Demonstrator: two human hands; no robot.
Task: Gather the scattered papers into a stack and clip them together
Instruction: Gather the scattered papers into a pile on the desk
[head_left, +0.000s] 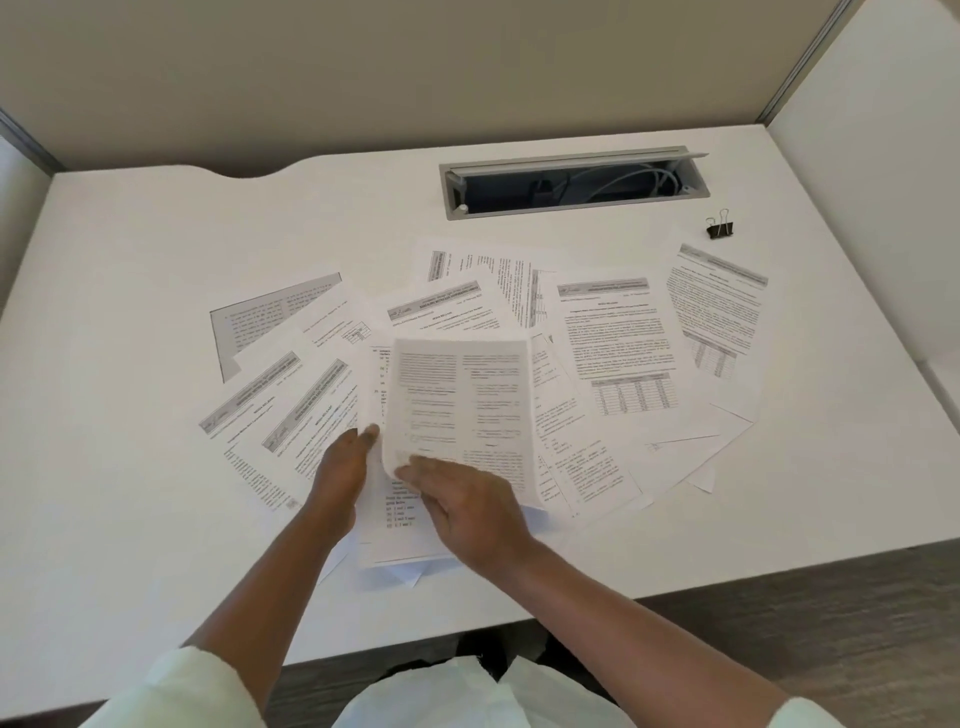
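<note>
Several printed white papers (618, 353) lie fanned out across the middle of the white desk (130, 312), overlapping one another. One sheet (462, 400) is lifted and curved above the pile near the front. My right hand (467, 504) holds its lower edge, fingers curled over the paper. My left hand (343, 467) is at the sheet's left edge, its fingertips touching the sheet and the papers under it. A black binder clip (720, 226) with silver handles stands alone at the back right, far from both hands.
An open cable slot (571, 182) with wires inside is set into the desk at the back. Beige partition walls (363, 78) close the desk at the back and on both sides. The desk's front edge runs just below my forearms.
</note>
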